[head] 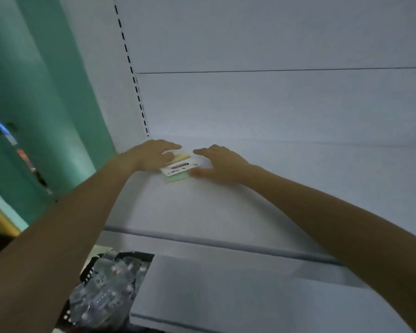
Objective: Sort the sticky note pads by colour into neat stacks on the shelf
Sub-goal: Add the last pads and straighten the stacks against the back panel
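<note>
Both your arms reach onto a white shelf [286, 193], where your hands meet around a single sticky note pad [178, 171] lying flat near the shelf's back left corner. A white label band with dark print crosses the middle of the pad. Yellow shows at its far end and pale green at its near end.

Your left hand [151, 153] lies over the pad's far left corner, fingers stretched out nearly straight and resting on the yellow part. Your right hand [220, 165] is spread wide at the pad's right side. Its thumb touches the near right edge and its forefinger points across just beyond the far right corner. The other fingers are loosely extended. Neither hand curls around the pad, and blur hides whether the right forefinger touches it.

Behind the pad, the shelf's white back panel rises, with a slotted upright [129, 63] running up the left edge beside a teal wall [34, 87]. Below the front lip of the shelf sits a lower shelf [226, 299], also white. At the bottom left, under your left forearm, a dark basket [139, 256] holds a heap of clear-wrapped packs [106, 296]. Their colours cannot be made out through the glare.
</note>
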A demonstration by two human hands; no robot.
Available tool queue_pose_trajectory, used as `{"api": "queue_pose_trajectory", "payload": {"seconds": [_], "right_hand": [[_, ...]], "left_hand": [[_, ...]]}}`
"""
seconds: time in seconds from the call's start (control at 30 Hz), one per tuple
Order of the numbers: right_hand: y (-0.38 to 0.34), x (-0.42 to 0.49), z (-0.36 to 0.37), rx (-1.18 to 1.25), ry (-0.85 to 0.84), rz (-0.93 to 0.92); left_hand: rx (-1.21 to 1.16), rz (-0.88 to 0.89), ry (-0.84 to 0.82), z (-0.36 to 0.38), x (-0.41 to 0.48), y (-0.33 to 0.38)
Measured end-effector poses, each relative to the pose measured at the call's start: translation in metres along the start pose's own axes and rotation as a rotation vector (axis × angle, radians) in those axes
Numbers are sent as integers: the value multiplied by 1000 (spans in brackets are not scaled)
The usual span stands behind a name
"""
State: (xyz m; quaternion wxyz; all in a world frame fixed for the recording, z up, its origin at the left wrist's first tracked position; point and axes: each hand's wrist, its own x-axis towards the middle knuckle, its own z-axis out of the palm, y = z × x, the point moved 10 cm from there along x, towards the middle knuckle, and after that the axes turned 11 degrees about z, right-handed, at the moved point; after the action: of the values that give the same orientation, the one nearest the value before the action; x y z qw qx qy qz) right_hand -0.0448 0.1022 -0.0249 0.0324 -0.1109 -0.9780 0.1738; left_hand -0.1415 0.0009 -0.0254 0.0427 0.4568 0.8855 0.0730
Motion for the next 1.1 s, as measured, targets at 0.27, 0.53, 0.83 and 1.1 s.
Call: {"api": "queue_pose_trajectory", "payload": {"seconds": [0.27, 0.53, 0.83, 1.1], "right_hand": [[5, -9, 12, 94, 49, 204], [-6, 5, 21, 185, 13, 310], [13, 4, 10, 272, -110, 360], [62, -9, -22, 479, 92, 416]], "left_hand": [[-62, 121, 1, -7, 5, -1], [-145, -25, 100, -14, 5, -40], [-258, -182, 224, -21, -9, -84], [-710, -38, 140, -18, 2, -54]]}}
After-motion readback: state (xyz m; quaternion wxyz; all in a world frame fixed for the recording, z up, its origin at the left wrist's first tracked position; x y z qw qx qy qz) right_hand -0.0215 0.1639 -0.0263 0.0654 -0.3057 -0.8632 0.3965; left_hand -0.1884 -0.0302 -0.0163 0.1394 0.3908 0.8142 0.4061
